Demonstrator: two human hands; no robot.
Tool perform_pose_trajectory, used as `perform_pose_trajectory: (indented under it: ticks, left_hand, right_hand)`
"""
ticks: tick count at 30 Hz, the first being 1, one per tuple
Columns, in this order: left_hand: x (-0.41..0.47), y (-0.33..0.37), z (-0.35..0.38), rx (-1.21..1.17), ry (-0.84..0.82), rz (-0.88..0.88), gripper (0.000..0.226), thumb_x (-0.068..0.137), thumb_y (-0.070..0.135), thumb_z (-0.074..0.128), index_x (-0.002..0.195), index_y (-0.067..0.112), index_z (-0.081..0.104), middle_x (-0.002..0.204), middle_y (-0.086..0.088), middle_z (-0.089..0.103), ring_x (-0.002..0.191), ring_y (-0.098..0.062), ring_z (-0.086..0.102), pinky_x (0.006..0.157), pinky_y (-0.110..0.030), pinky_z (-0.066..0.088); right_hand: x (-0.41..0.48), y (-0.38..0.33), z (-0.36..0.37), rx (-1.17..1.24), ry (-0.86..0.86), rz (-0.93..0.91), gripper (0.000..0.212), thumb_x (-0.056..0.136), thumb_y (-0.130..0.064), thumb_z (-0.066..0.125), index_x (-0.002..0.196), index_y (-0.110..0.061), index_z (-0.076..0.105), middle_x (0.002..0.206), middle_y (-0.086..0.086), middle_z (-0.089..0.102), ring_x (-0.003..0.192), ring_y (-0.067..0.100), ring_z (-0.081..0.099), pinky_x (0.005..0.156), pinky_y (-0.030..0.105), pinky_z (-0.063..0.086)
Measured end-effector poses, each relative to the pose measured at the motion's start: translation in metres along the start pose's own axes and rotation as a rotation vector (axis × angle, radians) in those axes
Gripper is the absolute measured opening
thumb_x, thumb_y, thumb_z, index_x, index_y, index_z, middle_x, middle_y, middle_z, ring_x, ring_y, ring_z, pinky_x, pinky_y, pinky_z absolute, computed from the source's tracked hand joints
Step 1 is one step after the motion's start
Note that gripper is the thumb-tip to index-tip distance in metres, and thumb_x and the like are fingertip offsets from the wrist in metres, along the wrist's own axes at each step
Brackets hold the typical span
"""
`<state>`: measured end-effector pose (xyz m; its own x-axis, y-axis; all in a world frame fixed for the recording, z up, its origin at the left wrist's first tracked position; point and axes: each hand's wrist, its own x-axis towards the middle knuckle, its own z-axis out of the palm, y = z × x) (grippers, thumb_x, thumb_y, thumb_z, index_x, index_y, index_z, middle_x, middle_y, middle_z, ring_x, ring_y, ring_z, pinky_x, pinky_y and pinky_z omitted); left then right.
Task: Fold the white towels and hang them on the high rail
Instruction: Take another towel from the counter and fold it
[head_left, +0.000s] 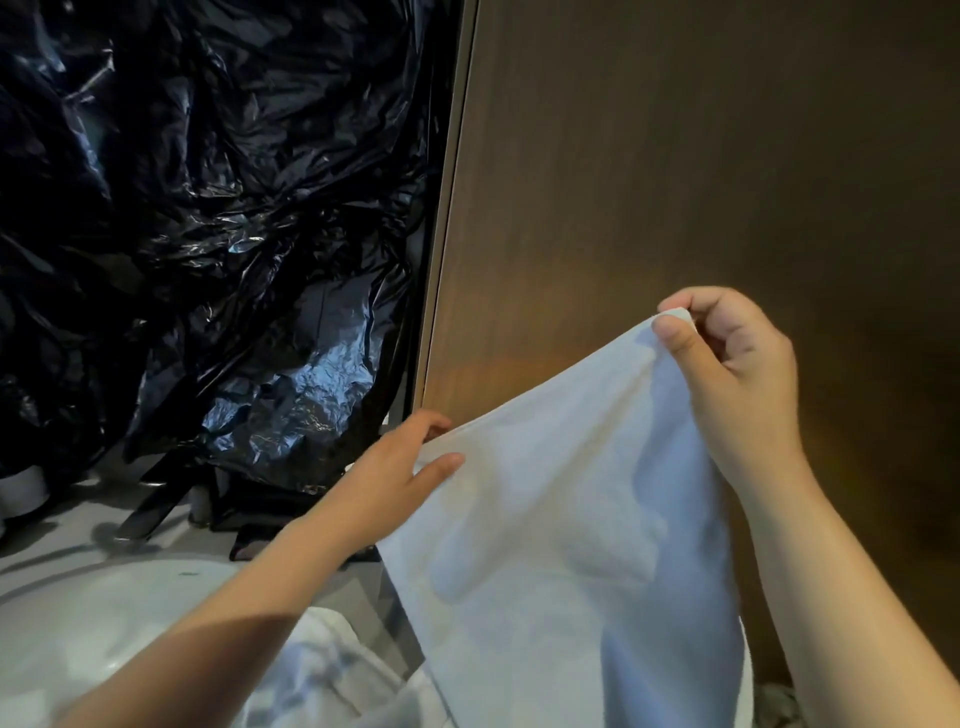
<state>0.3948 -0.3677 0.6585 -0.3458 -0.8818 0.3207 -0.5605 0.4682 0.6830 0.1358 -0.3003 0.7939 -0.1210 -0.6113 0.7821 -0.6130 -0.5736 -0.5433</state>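
Head view, single frame.

White towel (571, 545): held up in the air in front of the person, spread between both hands. It hangs down from its top edge and runs out of view at the bottom. The top edge slopes, high on the right and low on the left. The cloth sags in soft folds between the two grips.

Right hand (737, 374): raised, at the higher corner of the towel. Thumb and forefinger are pinched on the corner, and a small tip of cloth shows above the thumb. The other fingers (748, 338) are curled in toward the palm. The towel falls away below and to the left of this grip, along the wrist.

Left hand (395, 478): lower and further left, at the other end of the top edge. The thumb lies on the near face of the towel. The fingertips go behind the edge, so the cloth is clamped between them; how far they wrap behind is hidden.

Surroundings: a brown wood-grain panel (675, 156) stands behind the towel and the right hand. Crumpled black plastic sheeting (208, 208) fills the left side. A white rounded glossy surface (78, 623) sits at lower left, under the left forearm; cannot tell what it is. More white cloth (322, 670) lies bunched at bottom centre, just beside the hanging towel.
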Motion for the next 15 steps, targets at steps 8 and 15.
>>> perform_pose_trajectory:
  ticks: [8, 15]
  left_hand:
    - [0.003, -0.007, -0.003, 0.137, 0.018, 0.021, 0.04, 0.098, 0.044, 0.041, 0.083, 0.012, 0.058, 0.079, -0.002, 0.061, 0.076, -0.017, 0.06, 0.069, -0.031, 0.047]
    - [0.025, 0.005, -0.056, -0.01, 0.252, -0.053, 0.056, 0.076, 0.068, 0.053, 0.063, 0.013, 0.058, 0.058, -0.004, 0.059, 0.046, -0.005, 0.052, 0.045, -0.016, 0.037]
  right_hand:
    - [0.018, -0.001, -0.023, -0.078, 0.045, -0.033, 0.003, 0.096, -0.031, 0.06, 0.096, -0.028, 0.062, 0.085, -0.027, 0.061, 0.087, -0.004, 0.06, 0.066, 0.003, 0.045]
    - [0.022, 0.02, -0.039, -0.116, 0.139, 0.033, 0.002, 0.095, -0.031, 0.061, 0.095, -0.031, 0.062, 0.086, -0.024, 0.062, 0.088, -0.004, 0.061, 0.067, 0.003, 0.046]
